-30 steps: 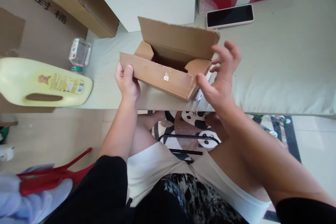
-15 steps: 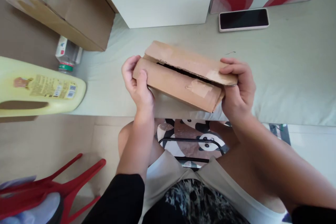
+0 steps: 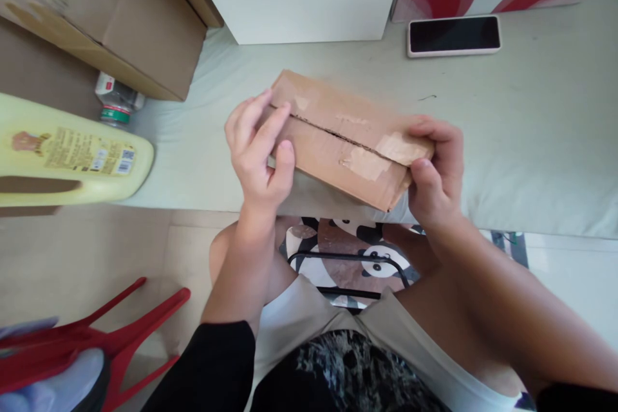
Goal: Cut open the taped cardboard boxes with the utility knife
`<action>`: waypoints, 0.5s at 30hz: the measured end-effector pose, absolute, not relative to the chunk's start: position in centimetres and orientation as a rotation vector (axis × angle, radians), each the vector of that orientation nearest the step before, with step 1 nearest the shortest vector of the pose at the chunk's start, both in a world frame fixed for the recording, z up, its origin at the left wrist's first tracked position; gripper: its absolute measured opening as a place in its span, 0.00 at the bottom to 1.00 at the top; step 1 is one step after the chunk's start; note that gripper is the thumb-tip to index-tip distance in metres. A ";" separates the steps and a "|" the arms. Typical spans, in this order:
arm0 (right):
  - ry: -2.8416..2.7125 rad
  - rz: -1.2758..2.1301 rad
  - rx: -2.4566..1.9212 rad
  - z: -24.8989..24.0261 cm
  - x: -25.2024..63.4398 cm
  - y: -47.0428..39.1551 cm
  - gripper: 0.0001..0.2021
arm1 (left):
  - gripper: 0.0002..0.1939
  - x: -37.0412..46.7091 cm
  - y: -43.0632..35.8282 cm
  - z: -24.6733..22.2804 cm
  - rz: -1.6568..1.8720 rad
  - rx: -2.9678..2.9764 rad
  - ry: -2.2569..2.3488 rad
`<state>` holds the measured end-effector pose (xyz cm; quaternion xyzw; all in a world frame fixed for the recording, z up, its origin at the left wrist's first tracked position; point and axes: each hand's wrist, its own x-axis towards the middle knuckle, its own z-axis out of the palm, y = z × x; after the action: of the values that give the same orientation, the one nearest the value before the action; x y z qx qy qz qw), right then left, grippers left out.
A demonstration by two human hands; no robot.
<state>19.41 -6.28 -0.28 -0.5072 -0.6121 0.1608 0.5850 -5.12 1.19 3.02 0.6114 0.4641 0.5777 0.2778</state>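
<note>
The left hand [image 3: 258,158] grasps the left end of a small brown oblong cardboard box [image 3: 333,141], fingers across the top, and the right hand [image 3: 440,174] grips the right end, thumb at the seam! Flaps meet, over the near middle of the pale green cloth-covered surface [image 3: 521,122].

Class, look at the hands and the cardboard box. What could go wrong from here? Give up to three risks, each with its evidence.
The flaps could spring open: a dark seam runs between them, with the left hand over one end.

The cardboard box might slip off the pale green surface, being close to its front edge.

The right hand might get its thumb pinched, as it lies by the seam's other end.
</note>
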 end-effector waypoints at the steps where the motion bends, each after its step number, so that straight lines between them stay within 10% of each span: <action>1: -1.423 0.398 -1.191 -0.3 19.5 -6.5 0.18 | 0.19 -5.1 1.2 2.9 1.544 1.659 1.252; 15: -1.446 0.461 -1.252 1.8 19.3 -7.1 0.14 | 0.23 -5.2 1.3 0.6 1.817 2.241 1.276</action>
<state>19.26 -7.12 1.82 -0.5298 -0.6120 0.1952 0.5538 -5.21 1.33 0.62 0.7104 0.4045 0.5759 -0.0064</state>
